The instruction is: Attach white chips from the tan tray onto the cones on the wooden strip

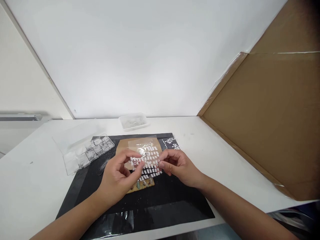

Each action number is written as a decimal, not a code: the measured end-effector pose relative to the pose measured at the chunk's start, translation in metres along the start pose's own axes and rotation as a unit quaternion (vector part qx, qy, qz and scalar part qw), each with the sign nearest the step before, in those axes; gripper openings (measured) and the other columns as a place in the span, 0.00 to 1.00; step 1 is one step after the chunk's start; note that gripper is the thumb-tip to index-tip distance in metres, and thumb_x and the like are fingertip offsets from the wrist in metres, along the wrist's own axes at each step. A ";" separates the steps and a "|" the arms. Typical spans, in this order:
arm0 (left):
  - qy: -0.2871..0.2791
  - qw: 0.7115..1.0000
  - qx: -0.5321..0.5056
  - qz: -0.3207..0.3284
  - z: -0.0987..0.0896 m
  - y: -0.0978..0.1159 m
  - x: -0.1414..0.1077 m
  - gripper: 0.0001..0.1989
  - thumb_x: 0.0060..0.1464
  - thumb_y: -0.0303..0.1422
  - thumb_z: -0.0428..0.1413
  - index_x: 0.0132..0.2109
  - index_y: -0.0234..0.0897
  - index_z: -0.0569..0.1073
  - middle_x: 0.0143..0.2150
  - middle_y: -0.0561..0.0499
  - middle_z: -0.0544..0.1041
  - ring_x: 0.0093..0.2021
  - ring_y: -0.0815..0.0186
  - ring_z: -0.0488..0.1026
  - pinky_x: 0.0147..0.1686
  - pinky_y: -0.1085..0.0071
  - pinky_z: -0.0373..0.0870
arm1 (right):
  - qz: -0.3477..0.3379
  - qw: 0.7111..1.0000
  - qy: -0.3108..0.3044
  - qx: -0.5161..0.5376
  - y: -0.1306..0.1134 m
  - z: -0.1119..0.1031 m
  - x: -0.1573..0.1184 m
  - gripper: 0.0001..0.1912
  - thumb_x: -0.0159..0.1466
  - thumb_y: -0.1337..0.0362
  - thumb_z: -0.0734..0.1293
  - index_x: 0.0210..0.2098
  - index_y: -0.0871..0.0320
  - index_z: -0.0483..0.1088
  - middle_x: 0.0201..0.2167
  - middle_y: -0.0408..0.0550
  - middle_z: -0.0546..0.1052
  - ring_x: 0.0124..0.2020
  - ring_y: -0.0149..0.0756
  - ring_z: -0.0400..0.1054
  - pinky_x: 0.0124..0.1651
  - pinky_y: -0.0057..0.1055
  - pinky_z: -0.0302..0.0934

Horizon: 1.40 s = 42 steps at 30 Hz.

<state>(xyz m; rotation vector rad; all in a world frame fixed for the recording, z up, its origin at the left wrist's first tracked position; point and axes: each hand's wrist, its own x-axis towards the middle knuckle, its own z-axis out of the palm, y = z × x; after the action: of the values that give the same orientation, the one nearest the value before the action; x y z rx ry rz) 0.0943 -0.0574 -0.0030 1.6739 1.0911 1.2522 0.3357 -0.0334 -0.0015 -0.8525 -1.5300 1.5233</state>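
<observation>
Clear sheet [139,143] lies beyond left hand [115,174], fingertips [141,165] parted.

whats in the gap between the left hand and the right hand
In the head view, a clear sheet with rows of small white pieces shows between the left hand and the right hand.

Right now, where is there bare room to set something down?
Mostly bare: the white tabletop between the black mat and brown cardboard, beyond the right forearm; also the mat's near right part. Crowded: around the left hand and right hand, clear sheet between them, and at the compartment box.
</observation>
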 end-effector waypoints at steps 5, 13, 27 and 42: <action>0.001 0.999 0.031 0.034 -0.001 -0.001 0.002 0.10 0.61 0.35 0.62 0.49 0.40 0.76 0.46 0.49 0.75 0.23 0.77 0.69 0.15 0.82 0.68 | -0.036 0.999 0.023 -0.017 0.000 0.004 -0.004 0.12 0.66 0.55 0.75 0.35 0.57 0.74 0.27 0.40 0.74 0.23 0.24 0.61 0.25 0.24 0.56; -0.040 0.998 -0.039 -0.036 0.001 -0.001 -0.001 0.17 0.60 0.38 0.65 0.53 0.39 0.74 0.41 0.51 0.76 0.18 0.80 0.65 0.13 0.82 0.67 | -0.070 0.996 0.046 -0.015 -0.003 0.004 -0.006 0.08 0.69 0.58 0.73 0.39 0.56 0.73 0.27 0.39 0.71 0.23 0.24 0.61 0.25 0.22 0.58; -0.017 0.988 -0.141 -0.067 -0.002 0.007 0.001 0.22 0.57 0.36 0.68 0.54 0.39 0.71 0.40 0.50 0.81 0.19 0.75 0.72 0.12 0.80 0.72 | -0.080 0.992 0.090 -0.044 0.000 0.000 -0.003 0.11 0.69 0.56 0.73 0.37 0.56 0.72 0.25 0.38 0.69 0.22 0.25 0.61 0.24 0.23 0.58; -0.009 0.987 -0.150 -0.050 0.000 0.003 0.000 0.12 0.57 0.34 0.67 0.46 0.37 0.77 0.39 0.50 0.78 0.30 0.66 0.81 0.10 0.80 0.73 | -0.100 0.979 0.171 -0.045 0.006 0.000 -0.001 0.11 0.69 0.54 0.72 0.40 0.54 0.70 0.30 0.40 0.70 0.24 0.26 0.61 0.23 0.24 0.57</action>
<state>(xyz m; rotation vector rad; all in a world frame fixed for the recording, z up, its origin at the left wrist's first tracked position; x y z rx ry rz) 0.0950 -0.0587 0.0002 1.3848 0.9121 1.2637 0.3353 -0.0338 -0.0072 -0.9272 -1.3890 1.1047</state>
